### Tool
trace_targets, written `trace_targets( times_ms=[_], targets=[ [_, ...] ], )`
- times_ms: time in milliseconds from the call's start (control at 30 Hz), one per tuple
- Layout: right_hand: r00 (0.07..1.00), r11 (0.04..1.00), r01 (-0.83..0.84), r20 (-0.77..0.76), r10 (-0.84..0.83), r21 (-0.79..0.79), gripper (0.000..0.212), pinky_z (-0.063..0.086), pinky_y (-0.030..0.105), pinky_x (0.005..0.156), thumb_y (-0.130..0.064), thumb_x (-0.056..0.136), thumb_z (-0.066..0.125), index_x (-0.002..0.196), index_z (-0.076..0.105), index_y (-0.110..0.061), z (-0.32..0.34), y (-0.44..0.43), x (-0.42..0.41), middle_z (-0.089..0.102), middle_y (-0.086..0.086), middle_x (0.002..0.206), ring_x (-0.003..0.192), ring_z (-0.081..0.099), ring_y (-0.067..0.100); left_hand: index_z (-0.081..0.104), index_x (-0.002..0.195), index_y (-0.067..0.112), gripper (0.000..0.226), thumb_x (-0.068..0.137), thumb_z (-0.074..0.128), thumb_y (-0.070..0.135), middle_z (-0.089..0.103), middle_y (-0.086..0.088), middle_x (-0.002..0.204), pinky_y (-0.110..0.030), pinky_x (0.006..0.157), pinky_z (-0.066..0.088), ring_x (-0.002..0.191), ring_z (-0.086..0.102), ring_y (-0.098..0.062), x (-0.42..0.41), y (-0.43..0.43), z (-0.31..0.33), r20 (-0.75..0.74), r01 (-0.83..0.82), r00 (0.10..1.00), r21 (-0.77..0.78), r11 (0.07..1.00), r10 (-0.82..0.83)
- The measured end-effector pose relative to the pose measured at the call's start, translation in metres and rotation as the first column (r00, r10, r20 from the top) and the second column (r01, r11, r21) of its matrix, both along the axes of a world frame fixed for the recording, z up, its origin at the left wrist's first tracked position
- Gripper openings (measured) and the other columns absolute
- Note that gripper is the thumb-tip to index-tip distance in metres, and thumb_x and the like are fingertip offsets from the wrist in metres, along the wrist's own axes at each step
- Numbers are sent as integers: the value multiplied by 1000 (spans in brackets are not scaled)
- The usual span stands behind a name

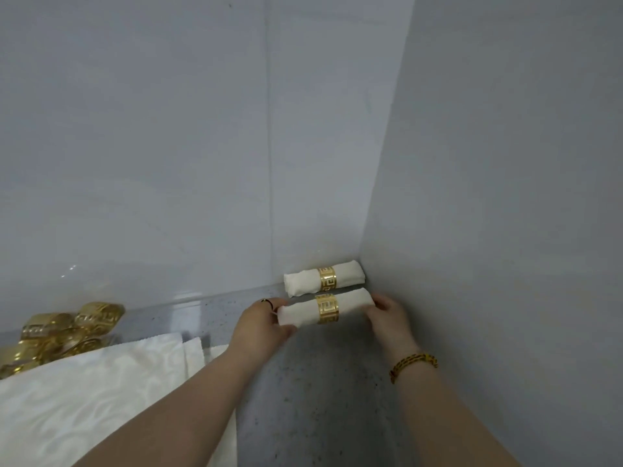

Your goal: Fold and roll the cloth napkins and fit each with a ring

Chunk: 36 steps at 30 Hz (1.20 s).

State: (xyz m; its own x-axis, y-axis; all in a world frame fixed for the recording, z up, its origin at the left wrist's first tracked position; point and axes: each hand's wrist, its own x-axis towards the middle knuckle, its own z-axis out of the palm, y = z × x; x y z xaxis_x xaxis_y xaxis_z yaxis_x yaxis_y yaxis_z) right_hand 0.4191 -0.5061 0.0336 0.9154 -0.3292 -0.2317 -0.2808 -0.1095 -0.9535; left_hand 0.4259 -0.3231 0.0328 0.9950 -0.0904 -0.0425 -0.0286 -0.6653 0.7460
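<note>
The left hand [261, 323] curls fingers and thumb round the left end of a rolled napkin [300, 313], and the right hand [387, 313] grips its right end. A gold ring [327, 309] circles its middle. At 12 o'clock from it, a 2nd ringed roll [347, 274] lies in the corner of the counter [320, 382]. At 9 o'clock, loose rings [64, 332] are piled beside flat napkins [94, 382].

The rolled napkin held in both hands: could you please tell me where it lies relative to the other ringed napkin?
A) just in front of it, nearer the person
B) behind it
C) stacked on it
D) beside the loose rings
A: the rolled napkin, gripped at its ends by the left hand and right hand, lies in front of the corner napkin.
</note>
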Motion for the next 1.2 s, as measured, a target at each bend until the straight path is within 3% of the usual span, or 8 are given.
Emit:
trace_targets(
  times_ms=[100, 333, 500, 567, 933, 1200],
  targets=[
    [998, 997, 30, 65, -25, -69, 23, 38, 18, 62, -2, 91, 44, 110, 55, -7, -14, 5, 9, 53, 0, 88, 83, 48, 12, 56, 121, 15, 41, 81, 63, 11, 60, -6, 113, -12, 79, 34, 101, 57, -17, 13, -8, -12, -4, 16, 1000, 36, 999, -16],
    [997, 959, 62, 63, -46, -276, 42, 35, 31, 104, 2, 86, 46, 128, 43, -5, -33, 15, 14, 47, 11, 128, 117, 45, 20, 51, 127, 17, 43, 84, 59, 14, 54, -8, 124, -20, 91, 36, 113, 51, -20, 27, -18, -23, 5, 19, 1000, 76, 997, -20],
    [1000, 893, 23, 11, -21, -449, 51, 20, 34, 115, -2, 90, 41, 139, 27, -4, -38, 21, 8, 24, 13, 147, 135, 25, 24, 46, 131, 15, 47, 86, 57, 18, 52, -8, 128, -21, 96, 34, 116, 50, -20, 34, -21, -24, 19, 24, 999, 120, 992, -26],
    [1000, 875, -23, -10, 21, -483, 52, 12, 26, 115, -3, 93, 37, 143, 20, -5, -40, 23, 5, 10, 8, 153, 140, 13, 20, 44, 133, 16, 49, 86, 57, 20, 51, -7, 129, -22, 97, 34, 117, 49, -19, 35, -22, -25, 19, 27, 999, 143, 989, -30],
    [989, 867, -145, -40, 144, -476, 52, 7, 18, 111, -3, 95, 35, 144, 17, -9, -33, 19, -18, 12, 3, 154, 141, 12, 14, 27, 142, 16, 68, 83, 63, 18, 42, -8, 139, -25, 102, 32, 126, 42, -20, 24, -18, -20, -55, 68, 997, 113, 991, -62],
    [988, 879, -155, -76, 135, -451, 46, 19, 26, 112, -8, 96, 34, 142, 26, -13, -11, 32, -60, 23, 3, 151, 138, 22, 17, 39, 136, 16, 51, 88, 57, 25, 44, -4, 138, -21, 100, 31, 127, 41, -17, -24, 14, 0, 4, 56, 998, 116, 992, -56]
  ],
)
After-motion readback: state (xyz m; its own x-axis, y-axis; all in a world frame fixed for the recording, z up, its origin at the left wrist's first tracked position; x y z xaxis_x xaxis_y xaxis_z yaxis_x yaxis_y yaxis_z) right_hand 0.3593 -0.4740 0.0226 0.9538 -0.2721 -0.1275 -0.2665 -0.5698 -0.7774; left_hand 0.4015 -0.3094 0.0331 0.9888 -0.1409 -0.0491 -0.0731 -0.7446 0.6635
